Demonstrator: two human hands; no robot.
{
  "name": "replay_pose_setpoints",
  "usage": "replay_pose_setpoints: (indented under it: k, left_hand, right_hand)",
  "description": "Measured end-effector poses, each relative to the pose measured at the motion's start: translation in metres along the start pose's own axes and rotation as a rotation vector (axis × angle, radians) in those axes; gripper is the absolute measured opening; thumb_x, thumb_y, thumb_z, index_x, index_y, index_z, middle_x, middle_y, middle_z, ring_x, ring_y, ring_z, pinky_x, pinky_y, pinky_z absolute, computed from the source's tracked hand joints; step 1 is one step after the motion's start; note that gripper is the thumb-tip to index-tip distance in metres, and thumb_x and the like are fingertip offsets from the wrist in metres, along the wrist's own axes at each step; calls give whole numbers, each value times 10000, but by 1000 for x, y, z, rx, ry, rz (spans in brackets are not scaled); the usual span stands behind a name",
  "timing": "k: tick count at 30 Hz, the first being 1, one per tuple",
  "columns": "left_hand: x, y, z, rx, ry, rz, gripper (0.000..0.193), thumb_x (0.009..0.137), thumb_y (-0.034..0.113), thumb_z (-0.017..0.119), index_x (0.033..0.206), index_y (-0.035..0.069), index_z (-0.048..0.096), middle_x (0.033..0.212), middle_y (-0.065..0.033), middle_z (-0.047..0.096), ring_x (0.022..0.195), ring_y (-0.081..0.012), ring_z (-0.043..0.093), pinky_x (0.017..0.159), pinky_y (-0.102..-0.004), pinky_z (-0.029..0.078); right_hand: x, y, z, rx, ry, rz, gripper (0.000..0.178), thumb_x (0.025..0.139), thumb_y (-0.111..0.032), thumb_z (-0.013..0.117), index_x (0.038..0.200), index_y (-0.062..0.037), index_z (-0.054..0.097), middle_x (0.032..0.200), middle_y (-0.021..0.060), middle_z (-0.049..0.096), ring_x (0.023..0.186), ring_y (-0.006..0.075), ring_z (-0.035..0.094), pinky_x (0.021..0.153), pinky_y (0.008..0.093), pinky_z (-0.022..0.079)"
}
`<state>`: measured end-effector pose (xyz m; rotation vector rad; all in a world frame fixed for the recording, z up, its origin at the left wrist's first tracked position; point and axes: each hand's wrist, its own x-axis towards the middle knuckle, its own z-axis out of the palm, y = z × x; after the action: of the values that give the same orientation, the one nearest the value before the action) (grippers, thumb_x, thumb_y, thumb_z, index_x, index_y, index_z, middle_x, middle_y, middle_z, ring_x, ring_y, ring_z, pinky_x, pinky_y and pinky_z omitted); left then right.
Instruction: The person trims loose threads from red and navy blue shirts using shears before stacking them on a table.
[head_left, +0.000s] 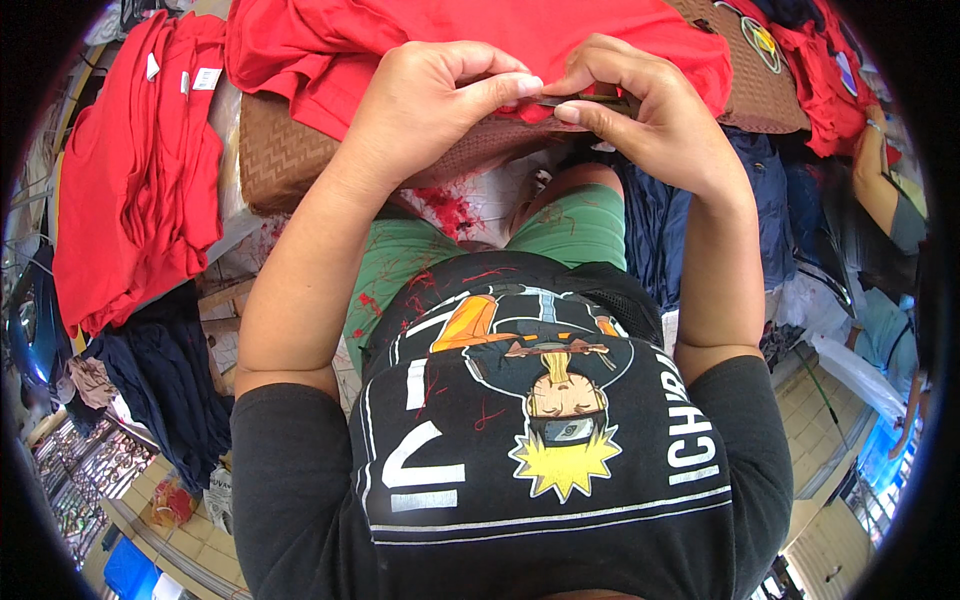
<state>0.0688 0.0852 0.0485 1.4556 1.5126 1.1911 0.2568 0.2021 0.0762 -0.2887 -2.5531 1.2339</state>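
A red garment [330,50] is spread over the brown woven-patterned table in front of me, its near edge hanging over the side. At that edge my left hand [440,95] is closed, thumb and forefinger pinching the red cloth. Close beside it, almost touching, my right hand [650,105] is closed around a small thin metal tool [604,98] that looks like thread snips. The tool's tip lies at the cloth between both hands; my right fingers hide much of it.
The brown table [285,155] stands over my knees. Stacked red garments [150,170] hang at the left, with dark blue cloth [175,380] below. More dark blue cloth [755,200] hangs at the right. A white cord [762,45] lies at the table's far right, near another person's arm [875,175].
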Motion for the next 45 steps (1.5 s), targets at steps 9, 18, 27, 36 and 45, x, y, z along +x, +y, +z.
replay_pose_setpoints:
  k: [9, 18, 27, 36, 45]
  left_hand:
    - [0, -3, 1, -8, 14, -2, 197, 908, 150, 634, 981, -26, 683, 910, -55, 708, 859, -95, 644, 804, -240, 507]
    - [0, -5, 2, 0, 50, 31, 184, 915, 130, 620, 989, -29, 675, 937, -61, 705, 884, -95, 638, 821, -234, 501]
    - [-3, 49, -49, 326, -316, 450, 241, 909, 242, 624, 1039, 43, 662, 1173, -153, 615, 1101, -279, 556, 1022, -398, 337]
    - [-34, 61, -65, 155, -52, 478, 421, 1014, 319, 407, 848, 6, 637, 921, -143, 624, 877, -179, 585, 814, -317, 431]
    - [-36, -23, 39, 789, 271, 224, 562, 733, 172, 774, 1225, 166, 503, 792, -37, 569, 647, -181, 611, 583, -337, 505]
  right_hand:
    - [-3, -1, 2, -52, 8, 19, 149, 826, -31, 678, 957, 18, 628, 887, 67, 566, 828, 141, 583, 722, 277, 476]
    - [1, -12, 8, -223, 45, -28, 186, 803, -27, 687, 970, 17, 619, 884, 80, 561, 805, 169, 585, 698, 280, 471]
    - [-12, -13, -7, -202, 52, 53, 201, 801, -29, 686, 989, 6, 625, 906, 50, 560, 811, 132, 564, 692, 247, 450]
    - [-21, -23, -28, -48, 266, 147, 162, 836, -33, 684, 977, 9, 615, 975, 38, 582, 836, 96, 568, 716, 239, 477]
    - [-20, 5, 0, -138, 221, 95, 354, 817, -96, 731, 1126, -3, 583, 964, 12, 553, 847, 60, 530, 728, 214, 465]
